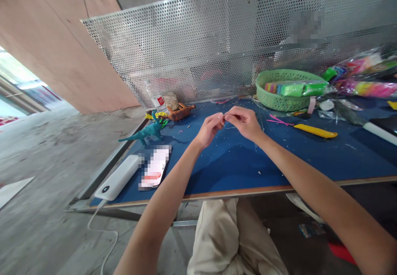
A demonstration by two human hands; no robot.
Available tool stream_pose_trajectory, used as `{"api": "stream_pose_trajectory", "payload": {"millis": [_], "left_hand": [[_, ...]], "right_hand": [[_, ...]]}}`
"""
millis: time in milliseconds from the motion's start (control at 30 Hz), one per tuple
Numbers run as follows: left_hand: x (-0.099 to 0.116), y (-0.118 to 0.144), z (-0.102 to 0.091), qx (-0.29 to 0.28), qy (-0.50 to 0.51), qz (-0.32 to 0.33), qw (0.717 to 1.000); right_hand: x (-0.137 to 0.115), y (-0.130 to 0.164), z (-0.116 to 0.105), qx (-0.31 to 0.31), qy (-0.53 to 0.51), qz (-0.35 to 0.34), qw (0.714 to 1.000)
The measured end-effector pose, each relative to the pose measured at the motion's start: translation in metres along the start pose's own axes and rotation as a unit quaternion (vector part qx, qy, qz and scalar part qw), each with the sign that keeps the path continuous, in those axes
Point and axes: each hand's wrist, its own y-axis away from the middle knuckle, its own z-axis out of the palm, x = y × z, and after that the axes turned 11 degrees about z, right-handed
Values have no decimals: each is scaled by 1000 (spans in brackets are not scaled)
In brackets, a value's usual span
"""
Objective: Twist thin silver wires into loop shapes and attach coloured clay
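Observation:
My left hand (pixel 211 128) and my right hand (pixel 243 121) meet above the middle of the blue tabletop (pixel 229 163), their fingertips pinched together. Between the fingertips is a tiny dark reddish bit, mostly covered by the fingers; its kind cannot be made out. Left of my hands stands a teal long-necked dinosaur figure (pixel 148 131). Behind it are a brown dinosaur figure (pixel 181 112) and a yellow figure (pixel 157 115). To the right of my hands lies a yellow utility knife (pixel 314 130), with thin pink strips (pixel 281 120) at its tip.
A phone (pixel 156 166) and a white power bank (pixel 118 178) with a cable lie at the left edge. A plastic bottle (pixel 154 95) stands behind. At the back right are a green basket (pixel 283 101) and bagged colourful clay (pixel 369 88). A perforated metal panel (pixel 192 47) borders the rear.

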Motion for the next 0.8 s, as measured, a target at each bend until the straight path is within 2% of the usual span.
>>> {"api": "stream_pose_trajectory", "payload": {"millis": [233, 433, 600, 800], "left_hand": [[-2, 1, -3, -31, -42, 11, 999], [3, 0, 2, -11, -9, 22, 1000], [6, -1, 0, 0, -28, 11, 1000], [7, -1, -2, 3, -48, 14, 999]], "right_hand": [[2, -3, -5, 13, 0, 7, 1000], [7, -3, -6, 23, -44, 56, 997], [12, -2, -3, 19, -49, 74, 996], [10, -4, -5, 15, -26, 54, 998]]}}
